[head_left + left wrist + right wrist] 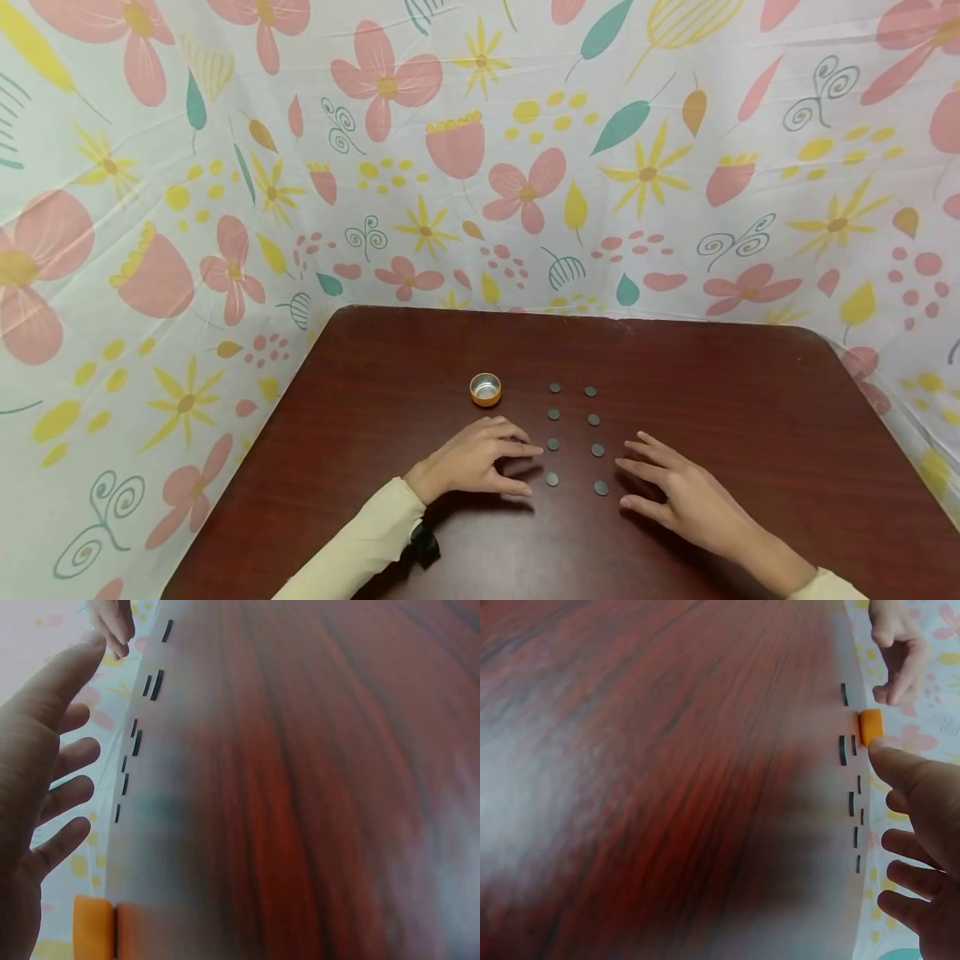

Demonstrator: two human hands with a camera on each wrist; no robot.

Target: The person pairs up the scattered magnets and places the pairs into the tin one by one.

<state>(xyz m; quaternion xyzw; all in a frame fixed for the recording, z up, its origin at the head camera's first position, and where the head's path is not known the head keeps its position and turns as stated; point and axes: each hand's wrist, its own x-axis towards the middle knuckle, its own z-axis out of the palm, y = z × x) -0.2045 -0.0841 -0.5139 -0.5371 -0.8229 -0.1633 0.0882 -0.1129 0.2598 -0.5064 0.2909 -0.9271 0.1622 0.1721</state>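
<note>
Several small dark grey discs (552, 444) lie flat on the table in two columns. My left hand (480, 457) is just left of the near discs, fingers spread loosely and holding nothing. On the other side, my right hand (682, 492) points its relaxed fingers toward the right column, also holding nothing. Beyond the left hand stands a small round orange tin (486, 390), its top uncovered and its silvery inside showing. Seen edge-on in the left wrist view, the discs (156, 685) look like thin dark strips past the fingers.
The dark red-brown wooden table (675, 367) has rounded far corners. A white cloth (525, 100) with pink, yellow and teal flowers hangs behind it and along the sides. A small black object (425, 546) sits at the left wrist, by the cream sleeve (367, 537).
</note>
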